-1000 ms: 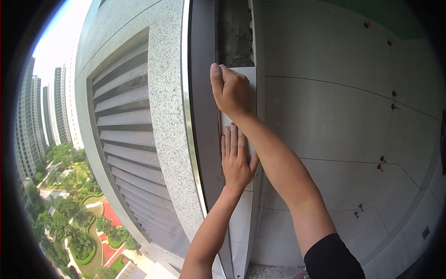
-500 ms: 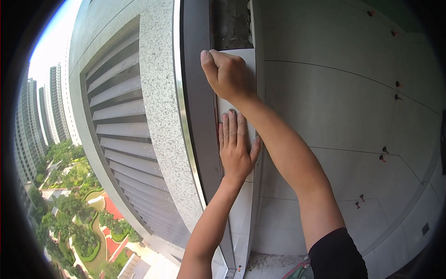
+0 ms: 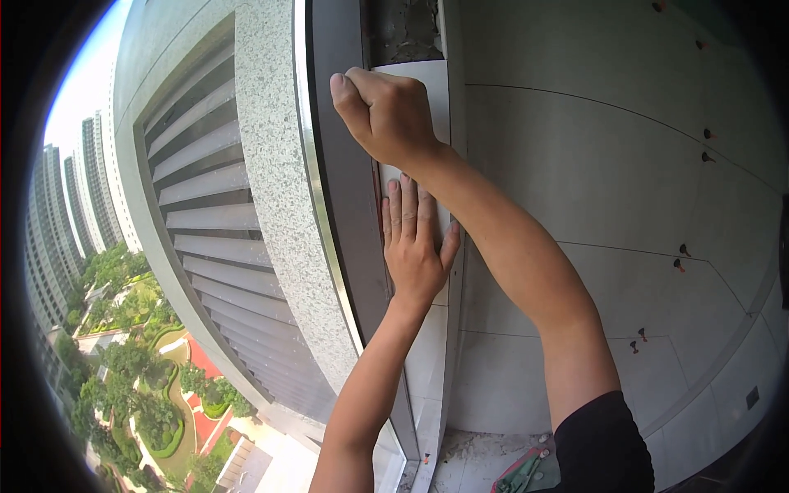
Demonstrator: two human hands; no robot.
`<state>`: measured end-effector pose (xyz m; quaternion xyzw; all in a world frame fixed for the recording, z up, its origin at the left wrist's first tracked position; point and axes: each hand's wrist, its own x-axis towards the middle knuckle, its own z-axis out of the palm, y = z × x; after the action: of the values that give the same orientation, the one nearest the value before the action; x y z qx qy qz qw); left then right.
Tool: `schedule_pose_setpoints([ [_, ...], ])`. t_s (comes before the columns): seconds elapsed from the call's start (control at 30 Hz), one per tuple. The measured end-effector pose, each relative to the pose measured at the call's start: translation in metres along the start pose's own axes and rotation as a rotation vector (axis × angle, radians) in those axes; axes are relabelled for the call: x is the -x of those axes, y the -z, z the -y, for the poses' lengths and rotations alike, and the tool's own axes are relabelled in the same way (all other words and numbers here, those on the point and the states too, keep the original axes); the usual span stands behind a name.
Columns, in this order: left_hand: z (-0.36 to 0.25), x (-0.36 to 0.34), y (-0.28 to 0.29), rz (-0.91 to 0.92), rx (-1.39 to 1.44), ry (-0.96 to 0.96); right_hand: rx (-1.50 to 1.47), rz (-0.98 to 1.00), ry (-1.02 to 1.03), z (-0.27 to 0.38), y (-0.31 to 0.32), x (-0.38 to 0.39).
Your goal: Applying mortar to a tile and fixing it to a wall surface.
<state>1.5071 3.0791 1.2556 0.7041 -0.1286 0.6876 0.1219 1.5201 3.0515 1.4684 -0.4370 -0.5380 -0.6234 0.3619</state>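
Observation:
A narrow white tile strip (image 3: pixel 438 99) is set upright between a dark grey window frame (image 3: pixel 345 205) and the tiled wall edge. My left hand (image 3: pixel 415 255) lies flat on this tile, fingers together and pointing up, thumb spread toward its right edge. Higher up, my right hand (image 3: pixel 386 115) is closed in a fist over the tile's upper part and the frame's edge. Nothing shows inside the fist; whether it touches the tile I cannot tell. Above the tile's top edge is a recess of rough dark mortar (image 3: pixel 403 33).
Large grey wall tiles (image 3: pixel 526 181) with several red-and-black levelling clips (image 3: pixel 679 264) cover the right side. Left of the frame are a speckled wall (image 3: pixel 275 164), louvres (image 3: pixel 209 185) and a long drop to gardens. A green-and-red item (image 3: pixel 522 470) lies on the dusty floor.
The view has shifted a little, so the wall sits higher in the picture. My right fist has moved slightly left relative to the tile and looks larger. My left hand stays flat on the tile.

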Motion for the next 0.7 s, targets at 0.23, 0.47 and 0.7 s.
schedule_pose_setpoints([
  [0.23,0.0,0.004,0.001,-0.036,-0.041,-0.013,0.024,-0.015,0.023,0.003,0.005,0.001],
  [0.47,-0.003,-0.001,0.002,-0.036,-0.045,-0.016,0.095,0.039,-0.006,-0.003,0.016,0.006],
  [0.7,-0.003,0.002,0.011,0.009,-0.032,0.007,0.068,0.004,0.031,-0.005,0.014,0.012],
])
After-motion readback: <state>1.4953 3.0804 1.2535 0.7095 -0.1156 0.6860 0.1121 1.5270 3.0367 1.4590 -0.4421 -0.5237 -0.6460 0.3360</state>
